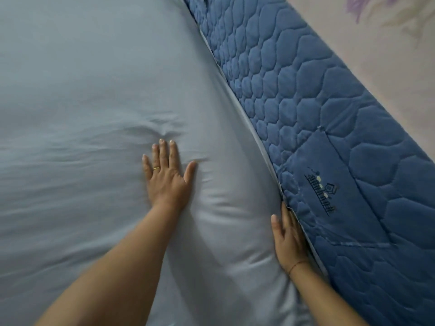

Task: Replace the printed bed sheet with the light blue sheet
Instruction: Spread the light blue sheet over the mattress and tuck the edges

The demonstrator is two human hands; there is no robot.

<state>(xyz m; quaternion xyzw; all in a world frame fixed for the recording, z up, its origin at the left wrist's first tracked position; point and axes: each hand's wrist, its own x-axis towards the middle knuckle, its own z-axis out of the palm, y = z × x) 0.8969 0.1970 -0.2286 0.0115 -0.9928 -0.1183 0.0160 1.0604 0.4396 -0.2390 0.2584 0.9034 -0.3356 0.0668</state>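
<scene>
We are at the tucking step: the light blue sheet (82, 90) already covers the bed (no printed sheet shows). Our left hand (167, 177) lies flat on it, fingers spread, gripping nothing. Our right hand (288, 238), fingers straight, presses the sheet's right edge against the quilted blue panel (329, 114). Next, we judge, that edge needs pushing down into the seam, farther along.

The sheet (94, 78) is showing plain light blue; the side pad (329, 114) is wearing darker blue (honeycomb quilting).
</scene>
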